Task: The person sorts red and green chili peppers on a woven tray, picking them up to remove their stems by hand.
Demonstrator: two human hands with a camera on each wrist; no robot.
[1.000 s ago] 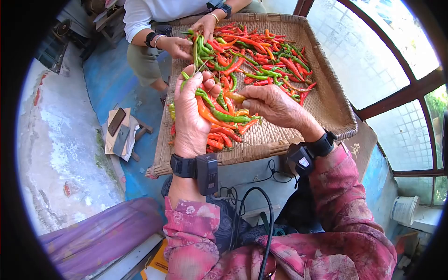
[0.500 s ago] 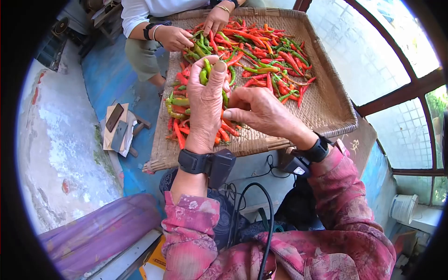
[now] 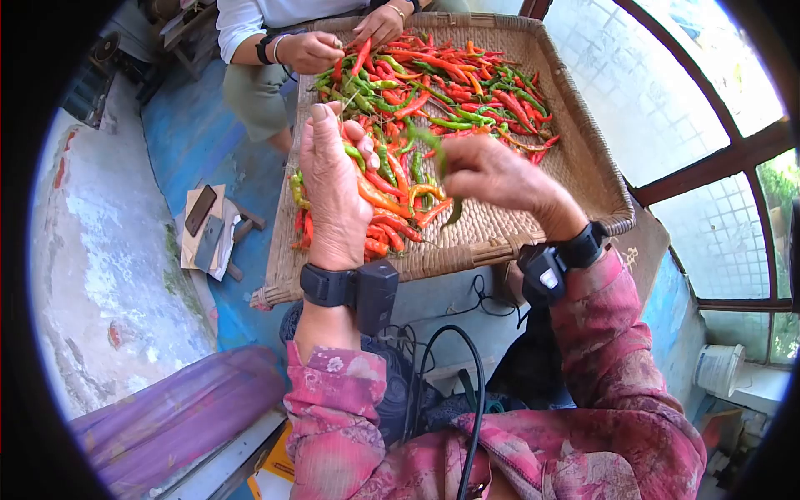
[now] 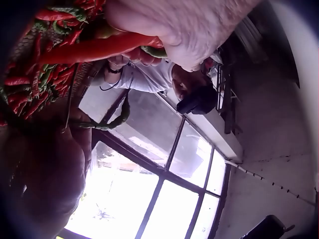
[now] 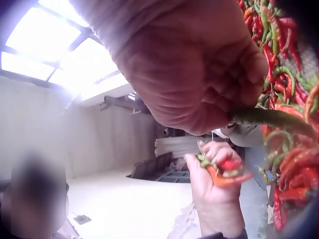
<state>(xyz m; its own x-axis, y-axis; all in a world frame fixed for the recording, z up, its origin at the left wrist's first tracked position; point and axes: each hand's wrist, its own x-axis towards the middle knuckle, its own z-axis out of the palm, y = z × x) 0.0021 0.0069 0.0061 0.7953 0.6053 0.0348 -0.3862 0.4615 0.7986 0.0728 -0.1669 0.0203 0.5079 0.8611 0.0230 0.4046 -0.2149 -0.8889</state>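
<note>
My left hand (image 3: 333, 196) is raised over the near left part of a woven tray, fingers curled around a small bunch of chili peppers. A long red chili (image 4: 104, 48) and a bit of green stick out of that grip in the left wrist view. To the right, my right hand (image 3: 508, 183) pinches a green chili (image 5: 271, 118), blurred in the head view. A thin dark strand (image 4: 71, 94) rises near the right fingers in the left wrist view. Below both hands lie loose red, orange and green chilies (image 3: 392, 229).
The woven tray (image 3: 583, 175) holds a wide heap of chilies (image 3: 467, 83) at the back. Across it, another person's hands (image 3: 312, 52) handle chilies. A small stool with two phones (image 3: 200, 208) stands at left; windows (image 3: 708, 233) line the right. A black cable (image 3: 479, 367) loops before my lap.
My right hand held an orange-yellow chili near the left hand, came close to it, then moved right and now has a green one. The left hand went up and right, then back left.
</note>
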